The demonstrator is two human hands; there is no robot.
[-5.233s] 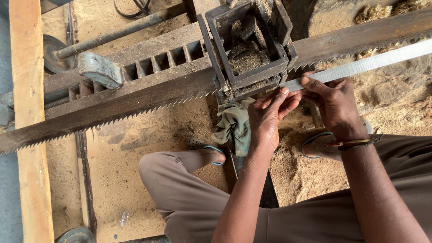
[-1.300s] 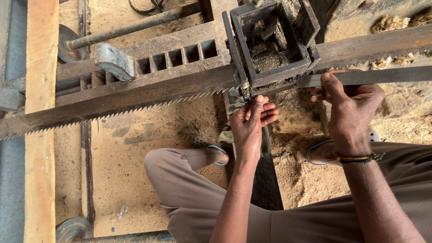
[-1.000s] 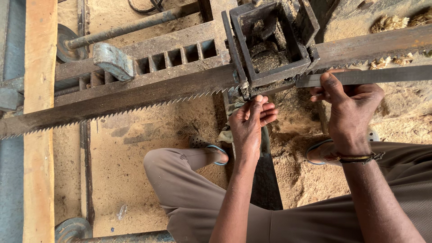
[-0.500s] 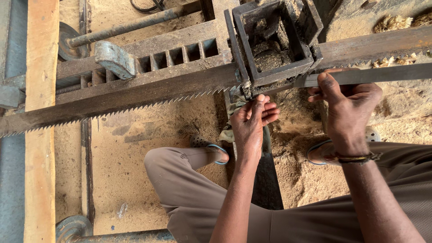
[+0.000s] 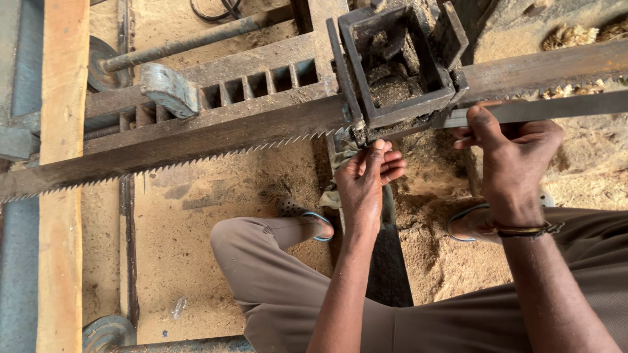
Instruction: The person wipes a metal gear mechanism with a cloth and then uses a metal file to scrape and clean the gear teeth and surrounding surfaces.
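Your left hand (image 5: 367,180) is curled shut just under the metal clamp box (image 5: 399,65), fingertips pinched at the toothed edge of the long saw blade (image 5: 196,140); what they pinch is too small to tell. Your right hand (image 5: 507,153) is closed on the flat file (image 5: 556,108), which lies level beside the box. Sawdust (image 5: 216,202) covers the ground below; a wooden plank (image 5: 62,176) stands at left.
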